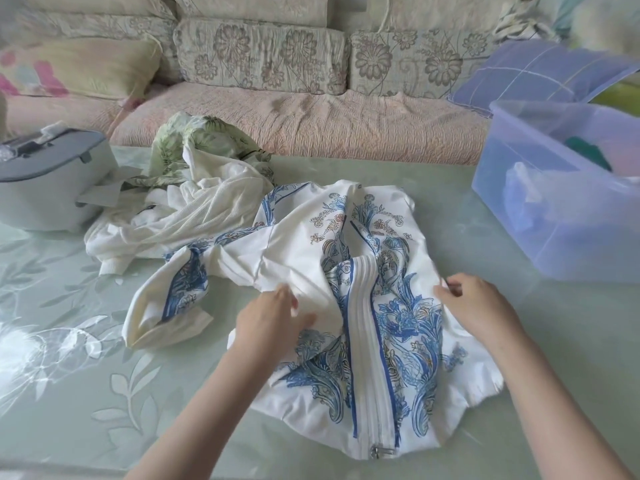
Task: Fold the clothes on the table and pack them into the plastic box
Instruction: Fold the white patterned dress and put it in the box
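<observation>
A white jacket with blue floral print and a white zip (360, 306) lies crumpled in the middle of the table. My left hand (270, 320) rests on its left front panel, fingers straight, next to the zip. My right hand (474, 306) pinches the cloth at the jacket's right edge. Behind it lie a heap of white ribbed clothing (180, 216) and a green leaf-print garment (204, 143). The translucent blue plastic box (540, 216) stands at the right with some folded items inside.
The table (86, 341) has a pale green leaf-patterned cover. A grey lidded container (48, 181) stands at the far left. Behind the table runs a floral sofa (298, 112) with a blue checked pillow (540, 71) at the right.
</observation>
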### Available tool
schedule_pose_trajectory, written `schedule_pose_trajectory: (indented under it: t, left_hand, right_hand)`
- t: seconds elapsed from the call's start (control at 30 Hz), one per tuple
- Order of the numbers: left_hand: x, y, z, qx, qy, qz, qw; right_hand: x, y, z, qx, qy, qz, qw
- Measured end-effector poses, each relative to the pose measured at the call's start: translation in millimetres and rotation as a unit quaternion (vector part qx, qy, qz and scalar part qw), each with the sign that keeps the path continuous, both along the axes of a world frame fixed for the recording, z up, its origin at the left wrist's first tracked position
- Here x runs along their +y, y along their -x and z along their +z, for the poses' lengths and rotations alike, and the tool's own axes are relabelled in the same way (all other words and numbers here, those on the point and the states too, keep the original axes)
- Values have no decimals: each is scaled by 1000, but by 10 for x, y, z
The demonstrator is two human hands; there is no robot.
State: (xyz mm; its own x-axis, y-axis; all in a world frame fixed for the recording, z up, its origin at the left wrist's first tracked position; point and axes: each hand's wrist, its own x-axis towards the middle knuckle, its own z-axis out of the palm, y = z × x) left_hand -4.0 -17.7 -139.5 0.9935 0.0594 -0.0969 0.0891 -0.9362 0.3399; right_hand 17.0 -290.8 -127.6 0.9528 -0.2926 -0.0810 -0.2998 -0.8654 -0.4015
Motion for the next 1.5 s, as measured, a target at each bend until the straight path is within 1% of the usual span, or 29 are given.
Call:
schedule_pose_trajectory:
  t: [0.13, 0.23, 0.33, 0.37, 0.4, 0.47, 0.53, 0.57, 0.63, 0.67, 0.7, 0.73, 0.8, 0.87, 0.9, 0.97, 1.03, 1.1, 1.17, 1.2, 1.23, 1.27, 1.3, 1.37, 1.4, 1.43, 1.5]
  left_hand:
    - [316, -97, 70, 44, -47, -6, 998]
    - [950, -182, 85, 77, -82, 84, 990]
    - [1346, -121, 81, 119, -135, 112, 977]
    - [1355, -82, 114, 113, -137, 123, 976]
    - [1317, -51, 137, 88, -129, 128, 979]
    - [1098, 5, 226, 0, -107, 126, 986]
    - [781, 35, 293, -60, -83, 82, 991]
    - [603, 49, 317, -81, -49, 50, 994]
    - [259, 58, 361, -113, 19, -49, 992]
    - [116, 62, 355, -117, 40, -104, 987]
    - [-5, 70, 318, -101, 58, -148, 982]
    - [-114, 76, 261, -71, 55, -183, 979]
    - [-242, 92, 125, -11, 16, -224, 974]
    - [-260, 88, 24, 36, -2, -214, 976]
    - [-231, 72, -14, 41, -9, -198, 979]
    - [-165, 18, -58, 25, -39, -171, 984]
    - [-134, -33, -46, -1, -25, -150, 988]
    - [-146, -64, 3, -82, 35, -125, 988]
    - [-194, -65, 86, -178, 143, -93, 969]
    - [-225, -51, 121, -201, 192, -88, 957]
    - [-260, -33, 158, -212, 206, -101, 950]
    - [-291, -14, 173, -217, 196, -127, 948]
    - [-318, 8, 168, -206, 185, -153, 949]
    - [-370, 50, 137, -152, 157, -172, 960]
    - [-402, 64, 110, -146, 132, -173, 965]
    - [-450, 87, 87, -152, 104, -173, 967]
    - [-561, 122, 56, -182, 74, -174, 965]
  right_hand:
    - [21, 11, -5, 42, -23, 51, 998]
    - [-35, 27, 69, 55, -42, 69, 995]
    - [-73, 69, 165, 83, -47, 88, 992]
    - [-66, 85, 183, 101, -38, 93, 990]
    - [-60, 92, 175, 115, -23, 98, 988]
    - [-40, 87, 139, 104, 1, 97, 990]
    - [-23, 62, 115, 61, 14, 65, 996]
    - [-19, 32, 93, 29, 7, 43, 999]
    - [-28, -69, 26, -38, -52, 16, 998]
    - [-33, -130, -10, -58, -85, 7, 995]
    - [-32, -184, -35, -63, -116, 0, 991]
    - [-37, -238, -80, -56, -151, -8, 987]
    - [-29, -292, -156, -39, -196, -9, 980]
    - [-1, -299, -220, -27, -201, 27, 979]
    - [36, -276, -214, -19, -202, 45, 978]
    - [142, -193, -133, -11, -213, 85, 973]
    - [315, -60, 36, -13, -202, 151, 968]
    - [529, 109, 217, 17, -182, 227, 957]
    - [684, 228, 312, 68, -182, 299, 934]
    - [696, 246, 325, 89, -192, 320, 923]
    - [670, 246, 343, 99, -205, 323, 919]
    - [597, 216, 335, 86, -211, 306, 924]
    - [490, 165, 319, 48, -203, 271, 940]
    - [224, 45, 249, -45, -172, 164, 970]
    - [105, -2, 199, -66, -171, 113, 977]
    - [31, -30, 145, -61, -177, 80, 979]
    - [26, -40, 43, 5, -195, 74, 978]
